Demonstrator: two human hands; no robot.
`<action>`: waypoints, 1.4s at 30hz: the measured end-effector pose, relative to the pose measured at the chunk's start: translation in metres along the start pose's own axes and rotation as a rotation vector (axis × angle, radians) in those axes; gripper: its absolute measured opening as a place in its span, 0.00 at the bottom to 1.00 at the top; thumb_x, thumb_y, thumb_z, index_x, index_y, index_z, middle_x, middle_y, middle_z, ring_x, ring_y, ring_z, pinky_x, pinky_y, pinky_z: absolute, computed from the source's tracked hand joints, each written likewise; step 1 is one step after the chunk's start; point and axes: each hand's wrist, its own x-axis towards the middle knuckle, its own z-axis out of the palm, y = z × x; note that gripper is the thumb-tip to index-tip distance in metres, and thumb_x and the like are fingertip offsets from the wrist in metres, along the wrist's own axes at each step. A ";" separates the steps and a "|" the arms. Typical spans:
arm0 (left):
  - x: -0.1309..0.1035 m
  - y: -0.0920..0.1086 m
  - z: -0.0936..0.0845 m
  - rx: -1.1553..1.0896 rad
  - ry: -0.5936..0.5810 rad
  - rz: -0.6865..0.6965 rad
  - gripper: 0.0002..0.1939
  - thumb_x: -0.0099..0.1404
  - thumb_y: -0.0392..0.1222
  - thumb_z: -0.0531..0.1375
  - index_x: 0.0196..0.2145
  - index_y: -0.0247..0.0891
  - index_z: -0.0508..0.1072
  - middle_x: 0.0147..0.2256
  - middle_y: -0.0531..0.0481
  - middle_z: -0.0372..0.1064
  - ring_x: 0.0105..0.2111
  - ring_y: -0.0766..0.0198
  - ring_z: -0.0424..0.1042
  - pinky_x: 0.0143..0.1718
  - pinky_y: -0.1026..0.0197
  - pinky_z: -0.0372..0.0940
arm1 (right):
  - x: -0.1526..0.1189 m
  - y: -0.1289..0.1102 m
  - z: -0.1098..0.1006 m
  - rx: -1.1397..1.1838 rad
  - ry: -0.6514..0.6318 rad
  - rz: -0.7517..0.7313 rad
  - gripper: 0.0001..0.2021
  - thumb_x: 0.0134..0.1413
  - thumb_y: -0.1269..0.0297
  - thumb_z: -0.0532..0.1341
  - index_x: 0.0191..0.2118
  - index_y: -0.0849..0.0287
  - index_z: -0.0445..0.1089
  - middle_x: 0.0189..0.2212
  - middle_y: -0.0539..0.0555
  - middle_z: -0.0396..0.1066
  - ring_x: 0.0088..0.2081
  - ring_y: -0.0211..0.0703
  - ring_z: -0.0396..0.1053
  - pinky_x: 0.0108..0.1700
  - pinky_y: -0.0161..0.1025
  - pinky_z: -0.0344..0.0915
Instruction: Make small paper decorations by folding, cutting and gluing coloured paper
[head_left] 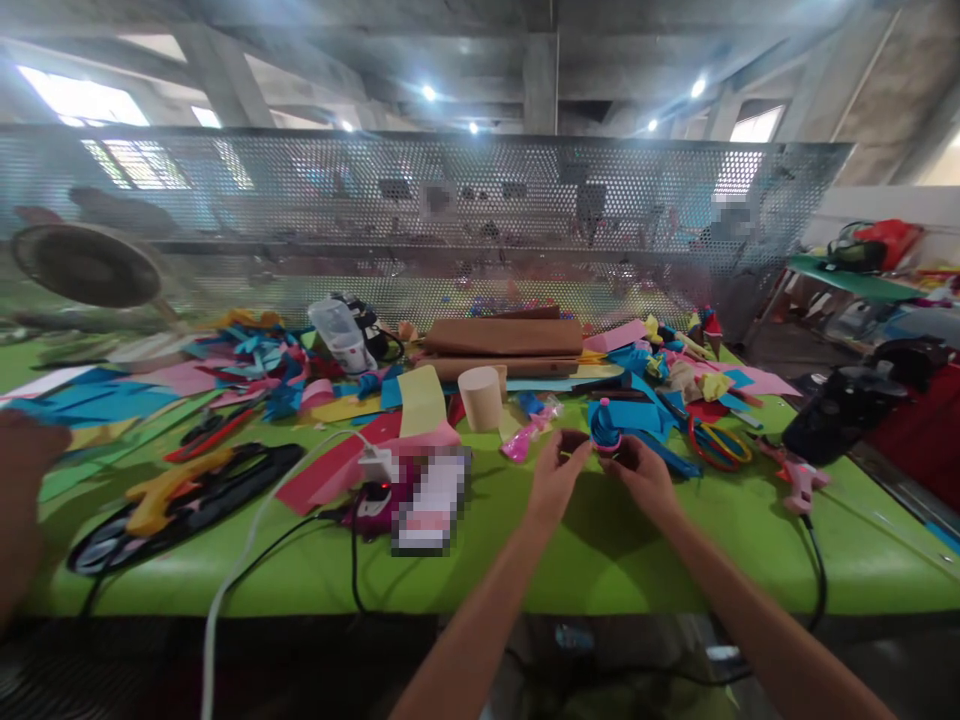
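Note:
My left hand and my right hand pinch a small blue paper piece from both sides, above the green table. It has a pink tip on top and a pink band around its lower edge. The fingertips of both hands meet the pink band, and the far fingers are partly hidden. A pink and clear plastic wrapper lies just left of my left hand. Beyond my right hand are blue paper sheets and scissors with red and yellow handles.
A pink glue gun lies at the right, its cord over the edge. Left are a phone, a purple power strip, cables and a yellow glue gun. A pale cylinder stands mid-table. Another person's arm enters at far left.

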 end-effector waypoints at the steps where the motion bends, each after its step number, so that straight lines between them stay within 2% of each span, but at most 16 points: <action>1: 0.000 -0.001 0.000 -0.014 -0.002 -0.012 0.10 0.63 0.45 0.65 0.39 0.37 0.74 0.36 0.48 0.75 0.36 0.63 0.72 0.38 0.62 0.65 | -0.001 0.000 0.000 -0.010 0.000 0.000 0.17 0.51 0.54 0.68 0.44 0.57 0.73 0.39 0.56 0.79 0.36 0.48 0.74 0.40 0.44 0.71; 8: 0.000 -0.003 0.004 -0.122 -0.022 -0.076 0.12 0.59 0.41 0.66 0.40 0.36 0.73 0.36 0.48 0.74 0.36 0.64 0.72 0.40 0.61 0.66 | -0.005 -0.004 -0.001 -0.106 0.003 -0.018 0.16 0.53 0.57 0.68 0.46 0.56 0.73 0.40 0.57 0.79 0.38 0.51 0.75 0.42 0.46 0.71; 17: 0.000 -0.001 0.005 -0.201 -0.015 -0.106 0.11 0.56 0.39 0.66 0.37 0.36 0.72 0.35 0.50 0.73 0.36 0.64 0.72 0.41 0.60 0.66 | -0.005 -0.003 -0.001 -0.205 0.035 -0.070 0.13 0.52 0.60 0.67 0.44 0.56 0.73 0.38 0.55 0.78 0.36 0.50 0.75 0.41 0.46 0.70; 29: -0.005 0.010 0.003 -0.163 -0.018 -0.132 0.08 0.56 0.38 0.62 0.36 0.38 0.72 0.34 0.51 0.73 0.36 0.63 0.71 0.41 0.60 0.66 | -0.005 -0.007 -0.001 -0.233 0.028 -0.095 0.11 0.55 0.60 0.65 0.44 0.54 0.74 0.40 0.57 0.79 0.38 0.52 0.76 0.42 0.47 0.71; 42: -0.004 0.005 0.002 -0.122 -0.032 -0.100 0.06 0.59 0.37 0.60 0.35 0.37 0.72 0.34 0.50 0.72 0.36 0.63 0.70 0.41 0.61 0.66 | -0.006 -0.009 -0.002 -0.280 0.031 -0.085 0.10 0.55 0.60 0.65 0.43 0.54 0.74 0.39 0.56 0.79 0.38 0.53 0.76 0.40 0.48 0.70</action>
